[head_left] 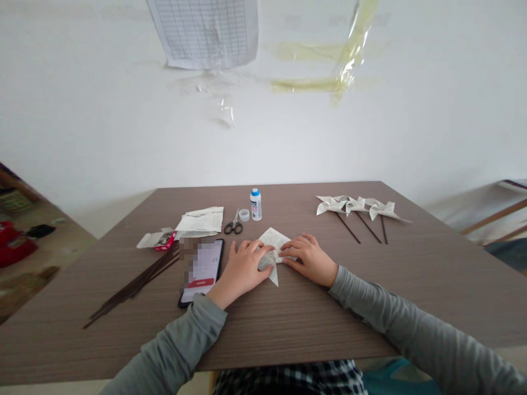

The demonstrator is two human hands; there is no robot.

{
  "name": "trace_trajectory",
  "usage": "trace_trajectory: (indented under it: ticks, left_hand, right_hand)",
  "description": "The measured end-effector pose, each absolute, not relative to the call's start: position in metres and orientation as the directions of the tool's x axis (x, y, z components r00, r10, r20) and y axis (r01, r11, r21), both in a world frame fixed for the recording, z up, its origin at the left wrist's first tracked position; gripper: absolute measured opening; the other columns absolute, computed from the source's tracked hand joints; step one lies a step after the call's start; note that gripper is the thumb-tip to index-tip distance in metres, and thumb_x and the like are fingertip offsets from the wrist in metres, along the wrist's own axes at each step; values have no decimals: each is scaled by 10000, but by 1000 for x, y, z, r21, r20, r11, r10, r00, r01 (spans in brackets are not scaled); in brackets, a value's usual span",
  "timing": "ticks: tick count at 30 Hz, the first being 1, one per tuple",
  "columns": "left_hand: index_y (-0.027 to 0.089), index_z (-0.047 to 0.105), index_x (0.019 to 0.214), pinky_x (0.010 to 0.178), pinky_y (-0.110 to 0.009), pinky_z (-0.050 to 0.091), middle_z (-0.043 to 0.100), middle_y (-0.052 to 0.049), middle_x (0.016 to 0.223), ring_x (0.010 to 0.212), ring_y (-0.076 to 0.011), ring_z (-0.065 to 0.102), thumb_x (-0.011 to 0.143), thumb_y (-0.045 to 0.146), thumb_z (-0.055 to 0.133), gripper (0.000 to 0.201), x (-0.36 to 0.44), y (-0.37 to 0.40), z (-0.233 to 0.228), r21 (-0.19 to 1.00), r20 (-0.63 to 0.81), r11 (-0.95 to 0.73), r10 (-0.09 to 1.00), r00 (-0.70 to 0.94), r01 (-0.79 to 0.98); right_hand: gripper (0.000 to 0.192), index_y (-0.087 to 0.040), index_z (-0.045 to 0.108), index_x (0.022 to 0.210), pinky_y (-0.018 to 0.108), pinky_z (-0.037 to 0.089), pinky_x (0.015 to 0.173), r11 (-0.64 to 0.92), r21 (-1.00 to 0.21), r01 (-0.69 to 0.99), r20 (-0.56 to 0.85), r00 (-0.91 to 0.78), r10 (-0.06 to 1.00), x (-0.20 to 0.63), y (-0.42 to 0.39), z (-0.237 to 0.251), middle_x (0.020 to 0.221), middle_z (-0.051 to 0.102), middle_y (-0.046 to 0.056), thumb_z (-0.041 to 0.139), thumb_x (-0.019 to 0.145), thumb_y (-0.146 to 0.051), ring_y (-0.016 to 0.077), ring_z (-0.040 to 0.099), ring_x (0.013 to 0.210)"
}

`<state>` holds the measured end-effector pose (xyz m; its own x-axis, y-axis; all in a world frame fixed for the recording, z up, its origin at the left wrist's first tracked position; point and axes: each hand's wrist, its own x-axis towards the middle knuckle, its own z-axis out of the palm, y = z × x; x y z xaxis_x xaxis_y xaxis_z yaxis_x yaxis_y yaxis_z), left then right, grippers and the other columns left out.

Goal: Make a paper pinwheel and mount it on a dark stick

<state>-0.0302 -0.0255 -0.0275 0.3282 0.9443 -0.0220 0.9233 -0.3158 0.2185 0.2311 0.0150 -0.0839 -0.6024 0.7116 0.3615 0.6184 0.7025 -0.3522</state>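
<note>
A partly folded paper pinwheel (272,240) of printed paper lies on the table in front of me, one pointed corner (273,276) toward me. My left hand (246,266) holds its left side, with fingers bent over the paper and thumb near its middle. From the right, my right hand (309,259) grips the other side, fingertips and thumb close to the centre. Both hands cover parts of the folds, so the centre is mostly hidden. Just left of my left hand lies a phone (205,269) with its screen lit.
Behind the paper stand a white bottle with a blue cap (256,204), a small round tub (244,215) and scissors (234,224). Leftward are stacked paper sheets (200,221), an open red box (166,240) and thin brown sticks (134,285). Three finished pinwheels (356,206) on sticks lie back right.
</note>
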Motion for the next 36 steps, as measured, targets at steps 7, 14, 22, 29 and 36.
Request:
trace_trajectory:
  ticks: [7,14,22,29,36]
  left_hand:
    - [358,876,1634,1486,-915,356,810,-131,1683,1613,-478,690,1166,344,805,473,-29,-26,-28,188,-12,-352,933,360,917]
    - [342,878,1620,1473,-953,326,821,-146,1661,1606,-470,695,1185,313,769,450,-29,-26,-27,185,-5,-369,926,377,911]
    - [362,878,1628,1484,-932,344,802,-133,1677,1611,-486,689,1158,337,807,476,-29,-27,-28,207,-3,-342,936,351,917]
    - [352,835,1676,1496,-923,313,785,-137,1728,1648,-488,660,1153,341,792,525,-30,-26,-27,213,-30,-316,944,329,925]
    - [372,849,1645,1485,-935,295,800,-127,1686,1603,-480,661,1138,339,772,513,-32,-25,-33,243,3,-340,937,350,908]
  right_hand:
    - [259,-372,968,1354,703,493,1423,688,-339,642,315,-611,726,232,17,-86,1436,945,77,747,1229,-320,347,859,1366]
    - [249,-345,956,1387,672,472,1433,705,-323,632,331,-622,709,234,19,-90,1446,945,84,765,1235,-295,324,852,1382]
    - [246,-353,956,1374,700,485,1431,708,-337,620,345,-618,706,233,20,-92,1431,950,84,784,1212,-282,336,857,1381]
    - [261,-335,952,1387,758,450,1441,702,-367,611,328,-621,712,233,20,-92,1458,939,120,739,1237,-324,366,847,1399]
    - [241,-366,955,1380,757,482,1433,690,-342,638,325,-609,724,232,18,-89,1451,945,91,782,1225,-302,352,868,1384]
